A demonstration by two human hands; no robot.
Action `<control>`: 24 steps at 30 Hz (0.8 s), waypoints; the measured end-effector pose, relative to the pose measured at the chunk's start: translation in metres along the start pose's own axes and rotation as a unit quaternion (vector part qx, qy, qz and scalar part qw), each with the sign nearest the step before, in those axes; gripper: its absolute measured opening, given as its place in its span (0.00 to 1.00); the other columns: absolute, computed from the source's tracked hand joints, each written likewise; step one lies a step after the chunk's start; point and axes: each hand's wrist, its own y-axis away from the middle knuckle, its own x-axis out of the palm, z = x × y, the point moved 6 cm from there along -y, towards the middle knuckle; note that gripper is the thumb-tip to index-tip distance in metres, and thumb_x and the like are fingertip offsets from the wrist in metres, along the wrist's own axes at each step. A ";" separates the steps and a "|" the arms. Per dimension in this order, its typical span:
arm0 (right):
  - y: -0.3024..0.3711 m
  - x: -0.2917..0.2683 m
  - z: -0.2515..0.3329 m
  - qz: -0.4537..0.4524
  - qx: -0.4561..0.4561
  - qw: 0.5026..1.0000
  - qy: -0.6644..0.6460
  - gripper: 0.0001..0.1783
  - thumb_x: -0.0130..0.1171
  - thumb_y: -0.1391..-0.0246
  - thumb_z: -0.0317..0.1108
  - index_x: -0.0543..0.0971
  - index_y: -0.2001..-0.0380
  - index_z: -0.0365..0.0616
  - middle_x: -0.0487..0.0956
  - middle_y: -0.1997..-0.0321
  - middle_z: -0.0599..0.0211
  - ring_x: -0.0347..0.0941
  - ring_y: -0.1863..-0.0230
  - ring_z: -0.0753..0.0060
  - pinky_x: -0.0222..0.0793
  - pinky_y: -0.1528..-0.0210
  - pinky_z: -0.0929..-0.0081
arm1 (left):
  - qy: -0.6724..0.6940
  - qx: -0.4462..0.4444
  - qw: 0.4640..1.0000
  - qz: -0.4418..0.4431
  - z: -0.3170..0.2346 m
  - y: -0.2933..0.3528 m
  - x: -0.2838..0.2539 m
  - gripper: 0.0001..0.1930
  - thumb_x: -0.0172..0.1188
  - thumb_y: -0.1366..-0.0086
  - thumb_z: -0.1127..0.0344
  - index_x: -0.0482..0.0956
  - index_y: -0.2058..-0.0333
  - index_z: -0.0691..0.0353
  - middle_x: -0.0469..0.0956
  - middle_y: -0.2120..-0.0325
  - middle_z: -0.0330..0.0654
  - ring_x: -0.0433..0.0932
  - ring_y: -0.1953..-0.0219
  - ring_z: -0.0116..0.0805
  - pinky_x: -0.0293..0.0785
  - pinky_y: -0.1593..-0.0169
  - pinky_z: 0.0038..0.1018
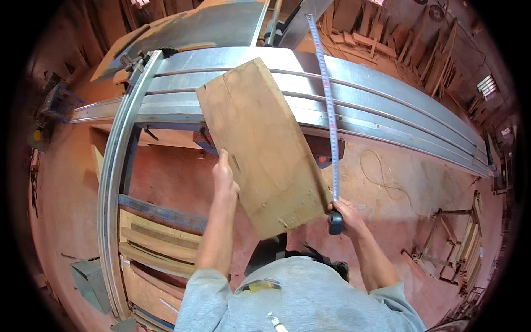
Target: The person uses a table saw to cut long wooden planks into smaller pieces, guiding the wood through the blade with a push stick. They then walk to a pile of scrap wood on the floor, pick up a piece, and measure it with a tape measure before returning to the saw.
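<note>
A wide wooden board (263, 144) is tilted in front of me, its far end over the metal sliding table (376, 119) of a saw machine. My left hand (224, 174) grips the board's left edge, with the fingers hidden beneath it. Beside the board's near right corner, my right hand (345, 214) is closed around a black tape measure (336, 223). From its case the white blade (330, 110) runs out long and nearly straight, past the board's right side and across the table. The blade does not appear to lie on the board.
A long metal fence (119, 160) crosses the left side. Under it, curved wooden pieces (157, 249) lie on a rack. A green metal bin (91, 285) stands at lower left. To the right are a cord (381, 177) on the floor and a frame stacked with wood strips (467, 252).
</note>
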 end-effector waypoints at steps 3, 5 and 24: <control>-0.033 0.014 -0.004 -0.002 0.004 1.000 0.006 0.11 0.50 0.31 0.37 0.77 0.56 0.42 0.73 0.68 0.78 0.65 0.72 0.86 0.63 0.70 0.84 | -0.019 -0.017 1.000 0.004 -0.020 -0.033 0.022 0.25 0.48 0.26 0.56 0.69 0.44 0.77 0.76 0.48 0.55 0.79 0.50 0.50 0.76 0.47 0.47; -0.057 0.030 -0.001 0.008 -0.031 0.999 0.016 0.11 0.50 0.31 0.37 0.77 0.57 0.42 0.73 0.68 0.78 0.65 0.73 0.87 0.63 0.72 0.84 | 0.004 -0.014 1.000 0.011 -0.029 -0.069 0.018 0.24 0.48 0.26 0.58 0.69 0.44 0.76 0.76 0.48 0.55 0.79 0.50 0.50 0.76 0.47 0.47; -0.094 0.038 0.008 0.177 0.117 0.976 -0.054 0.18 0.47 0.30 0.44 0.76 0.67 0.42 0.76 0.70 0.68 0.70 0.76 0.81 0.69 0.76 0.82 | 0.138 -0.084 0.979 -0.127 0.110 0.151 -0.047 0.14 0.60 0.31 0.51 0.71 0.69 0.53 0.76 0.62 0.40 0.75 0.58 0.35 0.74 0.51 0.37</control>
